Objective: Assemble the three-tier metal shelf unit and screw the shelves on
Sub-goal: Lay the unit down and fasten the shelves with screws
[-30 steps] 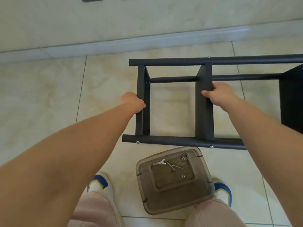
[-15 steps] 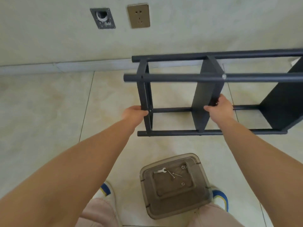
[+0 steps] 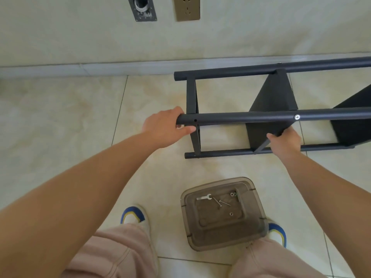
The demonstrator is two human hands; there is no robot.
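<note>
Lying sideways, shelf unit (image 3: 271,109) runs off-frame right; left hand (image 3: 166,127) grips its pole, right hand (image 3: 285,141) a shelf edge.

both arms outstretched, left hand (image 3: 167,127) and right hand (image 3: 285,142) curled, gripping

No readable text, label or number anywhere (wall socket (image 3: 187,9) included).

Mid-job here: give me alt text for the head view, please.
Black shelf unit lies on its side on the tiled floor; the left hand grips a post end, the right hand holds the middle shelf's edge. A lidded plastic box with spanner and screws sits nearer.
</note>
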